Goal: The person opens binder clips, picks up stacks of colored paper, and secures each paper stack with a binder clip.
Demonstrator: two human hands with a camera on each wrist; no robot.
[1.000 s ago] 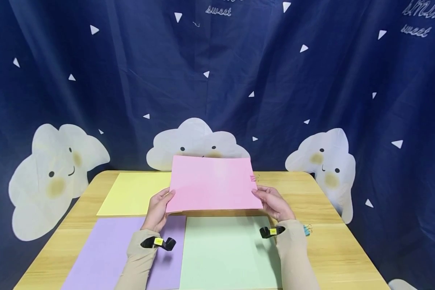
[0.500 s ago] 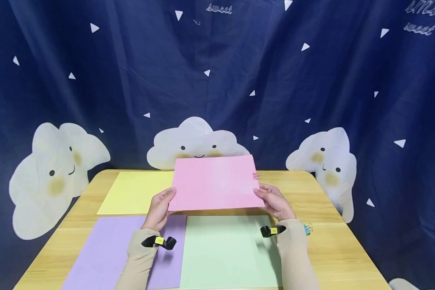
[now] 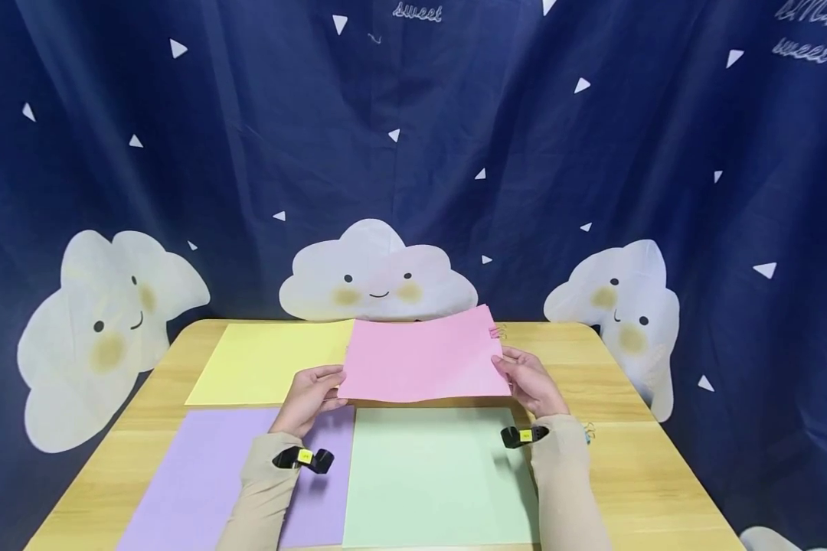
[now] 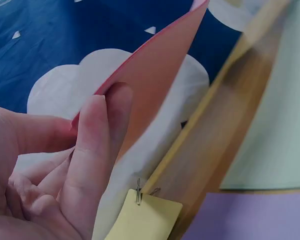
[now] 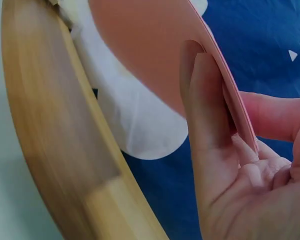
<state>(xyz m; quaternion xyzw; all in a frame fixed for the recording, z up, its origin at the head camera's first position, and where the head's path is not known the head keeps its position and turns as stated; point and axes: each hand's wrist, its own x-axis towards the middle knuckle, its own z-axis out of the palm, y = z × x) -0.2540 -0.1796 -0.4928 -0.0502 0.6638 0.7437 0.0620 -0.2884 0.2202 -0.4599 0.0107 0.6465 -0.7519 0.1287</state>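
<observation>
Both hands hold up a pink paper stack (image 3: 423,360) above the far part of the table, its near edge sagging slightly. My left hand (image 3: 312,398) pinches its left edge, thumb on one face and fingers on the other, as the left wrist view shows at the stack's edge (image 4: 155,65). At the opposite edge my right hand (image 3: 532,383) has the same thumb-and-finger pinch; in the right wrist view the fingers (image 5: 210,100) press against the underside. A pink binder clip (image 3: 495,333) sits on the right edge, just beyond the right hand.
Yellow paper (image 3: 269,363) lies at the back left, with a clip (image 4: 139,192) on it in the left wrist view. Purple paper (image 3: 200,467) is at front left, pale green paper (image 3: 441,474) at front centre. A blue binder clip (image 3: 589,435) is by the right sleeve.
The pink stack has shifted right and its far edge has dropped, now tilted and slightly bent. Both hands have moved a little to the right with it.
</observation>
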